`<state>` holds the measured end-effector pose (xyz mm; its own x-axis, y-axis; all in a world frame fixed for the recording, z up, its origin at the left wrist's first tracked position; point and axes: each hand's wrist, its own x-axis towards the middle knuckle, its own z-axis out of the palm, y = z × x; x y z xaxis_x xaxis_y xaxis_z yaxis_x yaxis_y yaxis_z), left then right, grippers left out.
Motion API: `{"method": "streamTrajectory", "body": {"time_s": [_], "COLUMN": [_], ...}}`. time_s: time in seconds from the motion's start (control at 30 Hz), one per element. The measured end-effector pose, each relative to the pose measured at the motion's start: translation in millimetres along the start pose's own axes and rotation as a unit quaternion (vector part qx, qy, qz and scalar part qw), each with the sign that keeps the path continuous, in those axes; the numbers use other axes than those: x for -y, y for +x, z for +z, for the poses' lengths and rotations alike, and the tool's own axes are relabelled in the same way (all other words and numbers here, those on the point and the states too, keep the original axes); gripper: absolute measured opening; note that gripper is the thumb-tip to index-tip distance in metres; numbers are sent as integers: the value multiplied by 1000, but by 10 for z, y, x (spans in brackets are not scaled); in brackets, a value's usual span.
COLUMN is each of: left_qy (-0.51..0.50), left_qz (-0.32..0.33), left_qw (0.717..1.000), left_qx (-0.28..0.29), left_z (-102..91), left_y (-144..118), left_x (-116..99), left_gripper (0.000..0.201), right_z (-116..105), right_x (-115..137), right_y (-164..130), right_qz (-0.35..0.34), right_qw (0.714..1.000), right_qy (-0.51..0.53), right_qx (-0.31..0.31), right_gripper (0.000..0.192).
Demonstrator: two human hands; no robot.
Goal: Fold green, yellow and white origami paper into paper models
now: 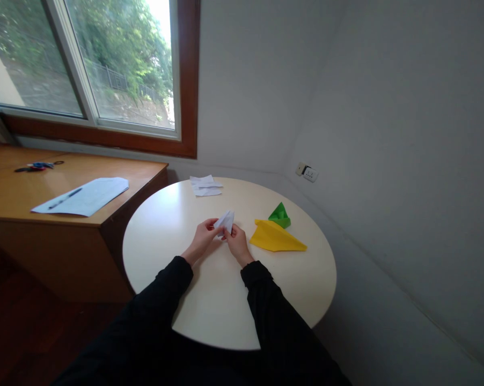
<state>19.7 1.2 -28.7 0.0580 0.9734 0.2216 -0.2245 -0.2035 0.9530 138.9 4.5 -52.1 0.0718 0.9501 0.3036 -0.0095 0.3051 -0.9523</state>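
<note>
A small piece of folded white paper [227, 219] is held up just above the round table, its pointed top facing away from me. My left hand [205, 235] grips its left side between thumb and fingers. At its lower right edge, my right hand [236, 239] pinches the same paper. Both hands are closed, and their fingertips are partly hidden behind the paper. Right of my right hand lies a yellow paper plane [276, 237]. Just beyond the plane stands a folded green paper shape [280, 215].
Torn or creased white sheets [205, 185] lie at the far edge of the round table [153, 252]. On the wooden desk [145, 174] to the left are white sheets [99, 195] with a pen [66, 198] and scissors [41, 166]. Walls border the table behind and right.
</note>
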Motion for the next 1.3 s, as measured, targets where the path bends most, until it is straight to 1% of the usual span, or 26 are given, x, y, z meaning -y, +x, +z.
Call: {"method": "streamTrajectory", "body": {"time_s": [0.13, 0.23, 0.3, 0.37, 0.43, 0.5, 0.53, 0.57, 0.6, 0.7, 0.77, 0.83, 0.93, 1.13, 1.3], "left_qy": [19, 23, 22, 20, 14, 8, 5, 2, 1, -4, -5, 3, 44, 101, 132], "left_qz": [2, 7, 10, 12, 15, 16, 17, 17, 18, 22, 29, 39, 65, 99, 109], "left_qw": [1000, 1000, 1000, 1000, 1000, 1000, 1000, 1000, 1000, 999, 998, 997, 994, 988, 984], "left_qx": [-2, -9, -10, -7, -2, 7, 12, 18, 23, 34, 47, 65, 80, 69, 51], "left_z": [-12, -26, -34, -38, -36, -29, -23, -18, -11, 3, 7, 4, -8, -10, -32], "left_y": [-4, 15, 30, 37, 34, 22, 14, 5, -3, -20, -23, -20, -8, 7, 25], "left_x": [11, 35, 52, 60, 54, 35, 23, 10, -1, -23, -26, -24, -16, 33, 86], "left_gripper": [25, 22, 22, 23, 23, 23, 22, 22, 21, 21, 23, 24, 23, 15, 16], "right_z": [-1, -10, -13, -13, -14, -19, -22, -27, -30, -33, -25, -15, -10, -34, -41], "right_x": [-1, 46, 92, 133, 156, 156, 150, 142, 134, 132, 151, 178, 205, 198, 211], "right_y": [-32, -69, -93, -110, -115, -106, -96, -86, -75, -57, -64, -80, -97, -89, -103], "right_qz": [-16, -27, -34, -43, -55, -64, -66, -68, -70, -77, -79, -78, -75, -70, -79], "right_qw": [999, 997, 996, 995, 994, 993, 993, 994, 994, 994, 994, 994, 994, 991, 987], "right_qy": [-40, -70, -85, -92, -87, -64, -49, -38, -32, -42, -52, -59, -72, -109, -132], "right_qx": [9, 2, -6, -18, -42, -70, -79, -82, -80, -63, -54, -44, -34, -37, -42], "right_gripper": [14, 10, 12, 21, 38, 53, 56, 55, 50, 25, 16, 14, 14, 13, 10]}}
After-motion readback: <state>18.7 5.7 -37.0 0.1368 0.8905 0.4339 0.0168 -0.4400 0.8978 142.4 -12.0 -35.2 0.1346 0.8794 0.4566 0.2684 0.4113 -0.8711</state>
